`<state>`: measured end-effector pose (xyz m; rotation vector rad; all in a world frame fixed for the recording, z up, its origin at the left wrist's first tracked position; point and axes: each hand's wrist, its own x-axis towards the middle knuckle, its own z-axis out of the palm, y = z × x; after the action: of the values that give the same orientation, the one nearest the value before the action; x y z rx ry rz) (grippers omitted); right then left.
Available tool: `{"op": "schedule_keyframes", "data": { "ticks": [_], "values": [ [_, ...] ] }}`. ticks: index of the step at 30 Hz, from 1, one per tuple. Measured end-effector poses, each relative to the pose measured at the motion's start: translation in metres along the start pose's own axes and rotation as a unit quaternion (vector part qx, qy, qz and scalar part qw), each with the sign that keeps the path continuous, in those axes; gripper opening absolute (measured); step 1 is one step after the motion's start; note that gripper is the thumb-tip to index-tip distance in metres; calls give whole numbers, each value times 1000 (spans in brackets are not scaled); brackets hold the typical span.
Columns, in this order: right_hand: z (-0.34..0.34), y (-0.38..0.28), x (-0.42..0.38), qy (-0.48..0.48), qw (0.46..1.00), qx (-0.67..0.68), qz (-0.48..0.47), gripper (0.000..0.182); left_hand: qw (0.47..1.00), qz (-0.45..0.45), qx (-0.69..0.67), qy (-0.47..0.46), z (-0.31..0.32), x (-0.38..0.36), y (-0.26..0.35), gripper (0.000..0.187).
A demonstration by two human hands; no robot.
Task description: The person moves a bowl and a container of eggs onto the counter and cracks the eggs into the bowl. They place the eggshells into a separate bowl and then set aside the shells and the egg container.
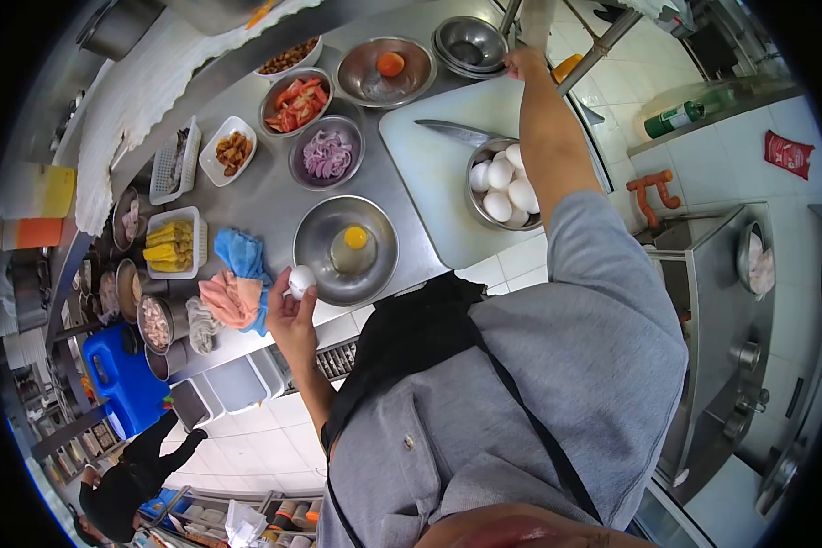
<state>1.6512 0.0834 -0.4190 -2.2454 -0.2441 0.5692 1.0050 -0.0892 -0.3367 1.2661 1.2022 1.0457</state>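
My left hand [294, 306] has its fingers curled around a white egg [301, 279], just off the lower left rim of a steel mixing bowl [313, 233]. In that bowl lies a cracked egg with a whole yellow yolk [355, 237]. My right arm stretches across the cutting board [420, 196]. At the far edge, my right hand [526, 64] is closed at the rim of the stacked steel bowls [470, 44]; its fingertips are partly hidden. Under my right forearm, a steel bowl of white eggs [502, 187] sits beside a knife [457, 130] on the board.
Bowls hold sliced purple onion [327, 153], chopped tomato [299, 105] and an orange yolk [390, 64]. White baskets and cloths [236, 274] line the left side. A shelf edge [146, 110] overhangs there. Another person in dark clothes [132, 493] is at lower left.
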Motion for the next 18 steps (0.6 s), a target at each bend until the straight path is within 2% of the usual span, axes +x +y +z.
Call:
{"op": "schedule_keyframes", "data": {
  "ticks": [1,5,7,13,16,18],
  "values": [
    [0,2,4,-40,999,10,-16,14,1000,4,6,-1,1,0,-1,46],
    [1,-6,6,-35,999,15,-3,15,1000,-3,10,2,1,2,-1,46],
    [-3,-12,0,-2,996,-83,-27,16,1000,-11,18,1,-1,4,-4,46],
    [-9,-29,-6,-20,998,12,-58,15,1000,-5,10,13,-1,9,-6,45],
    [-25,-52,-40,-33,998,-25,-54,13,1000,-2,13,7,1,12,-4,45],
    [-24,-52,-28,-49,997,-42,-47,13,1000,2,12,2,0,14,-5,45]
  ]
}}
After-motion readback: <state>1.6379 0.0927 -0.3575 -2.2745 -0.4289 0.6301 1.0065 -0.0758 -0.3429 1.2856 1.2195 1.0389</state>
